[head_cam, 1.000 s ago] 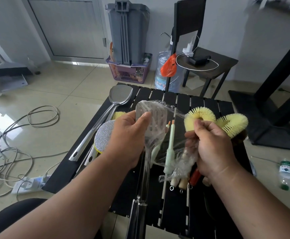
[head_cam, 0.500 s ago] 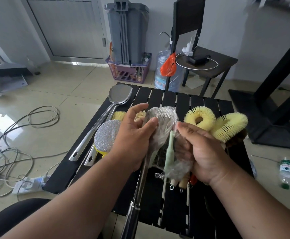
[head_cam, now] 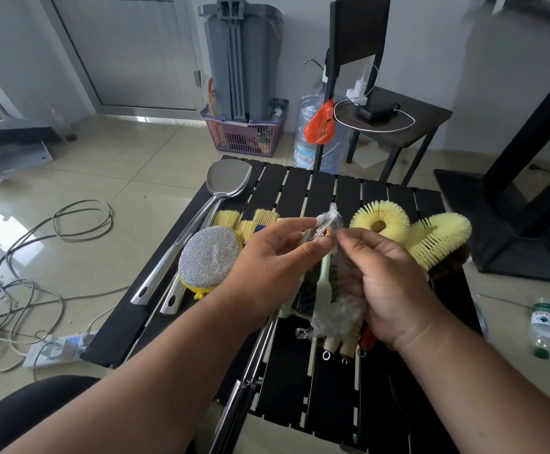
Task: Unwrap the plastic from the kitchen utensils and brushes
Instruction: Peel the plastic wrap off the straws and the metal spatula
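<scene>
Both hands pinch the plastic wrap at frame centre: left hand by fingertips, right hand alongside; wrapped brushes hang below, long axis vertical, nearer the right hand.

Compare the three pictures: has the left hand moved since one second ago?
Yes. The left hand has shifted toward the right hand, away from the glittery scrub pad on the table, now pinching the bunched plastic wrap.

No legible text in view; the label on the small bottle lying on the floor at right carries print and a dark mark, too small to read.
</scene>
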